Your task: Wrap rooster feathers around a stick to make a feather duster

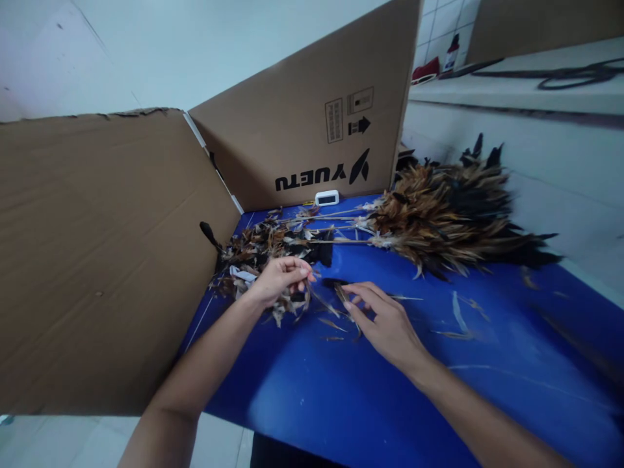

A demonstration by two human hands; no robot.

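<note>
Above the middle of the smooth blue desk [302,390], the right hand [390,322] has a narrow grip, thumb and fingertips pinching slim brown feathers [340,292]. The left hand [280,279] also has a narrow grip, thumb and forefinger drawn together; whether a wisp is caught there, I cannot tell. Thin loose brown feathers [333,325] lie below, between the hands. So light a pinch could let a feather slip, and a sleeveless forearm's sweep or a draught could scatter the loose ones. Toward the left edge spreads a mixed brown, black and pale feather heap [253,244], where a dropped piece would be hard to pick out. Farther off, bushy brown-and-black feather bundles [439,208] lie toward the far right corner, their thin pale stalks [341,242] pointing left; a tug could bend these. Beyond stands a printed brown cardboard panel [292,123].
</note>
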